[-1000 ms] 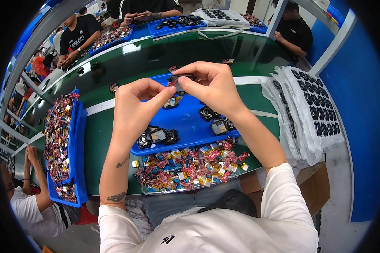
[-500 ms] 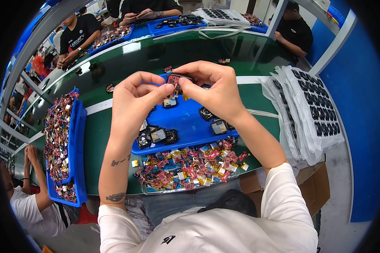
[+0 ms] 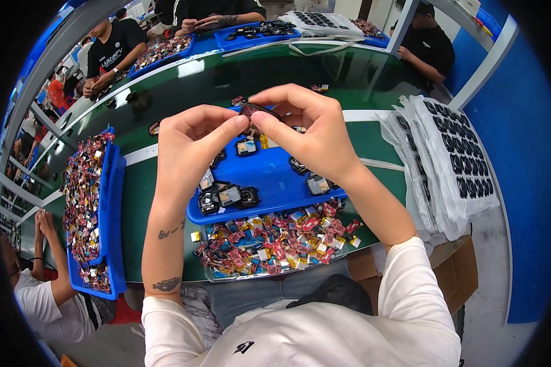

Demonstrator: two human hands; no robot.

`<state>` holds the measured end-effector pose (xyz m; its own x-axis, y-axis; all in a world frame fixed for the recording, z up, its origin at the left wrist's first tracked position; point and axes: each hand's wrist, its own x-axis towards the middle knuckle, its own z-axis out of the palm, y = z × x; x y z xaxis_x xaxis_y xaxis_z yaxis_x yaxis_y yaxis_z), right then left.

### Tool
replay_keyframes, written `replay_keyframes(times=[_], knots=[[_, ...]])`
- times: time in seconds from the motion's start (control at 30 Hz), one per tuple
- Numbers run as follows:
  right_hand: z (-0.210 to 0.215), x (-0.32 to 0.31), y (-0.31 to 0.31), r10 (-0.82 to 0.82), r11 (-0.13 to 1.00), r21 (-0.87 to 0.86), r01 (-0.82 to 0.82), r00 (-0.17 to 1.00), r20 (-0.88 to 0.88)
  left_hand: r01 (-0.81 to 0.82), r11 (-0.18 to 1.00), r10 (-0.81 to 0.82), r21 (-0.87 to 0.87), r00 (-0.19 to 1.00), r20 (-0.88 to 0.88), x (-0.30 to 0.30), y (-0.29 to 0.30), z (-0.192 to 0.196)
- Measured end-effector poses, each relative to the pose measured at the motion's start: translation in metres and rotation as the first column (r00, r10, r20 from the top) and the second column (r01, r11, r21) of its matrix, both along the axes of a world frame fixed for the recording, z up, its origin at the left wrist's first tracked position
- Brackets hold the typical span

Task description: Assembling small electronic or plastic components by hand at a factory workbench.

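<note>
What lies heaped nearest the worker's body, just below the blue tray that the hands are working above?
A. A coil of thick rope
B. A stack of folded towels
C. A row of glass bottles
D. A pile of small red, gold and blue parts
D: a pile of small red, gold and blue parts lies along the near edge of the blue tray, below the left hand and right hand.

A heap of small foil packets (image 3: pixel 275 241), red, gold and blue, lies along the tabletop's near edge. More such packets (image 3: pixel 82 196) fill the left edge. Clear plastic bags (image 3: pixel 447 162) holding dark round parts stack at the right edge.
</note>
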<state>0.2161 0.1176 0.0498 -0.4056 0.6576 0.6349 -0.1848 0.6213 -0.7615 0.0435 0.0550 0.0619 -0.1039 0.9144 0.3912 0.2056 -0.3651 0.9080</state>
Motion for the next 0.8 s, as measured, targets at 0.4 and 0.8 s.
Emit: replay_keyframes(times=[0.4,0.8], knots=[[0.012,0.019,0.014,0.298,0.866,0.302,-0.398,0.896,0.328,0.293,0.929,-0.293,-0.226,0.956,0.036,-0.015,-0.003,0.007],[0.015,0.025,0.011,0.478,0.813,0.077,-0.578,0.736,0.479,0.429,0.845,-0.502,-0.319,0.842,-0.197,-0.015,-0.004,0.01]])
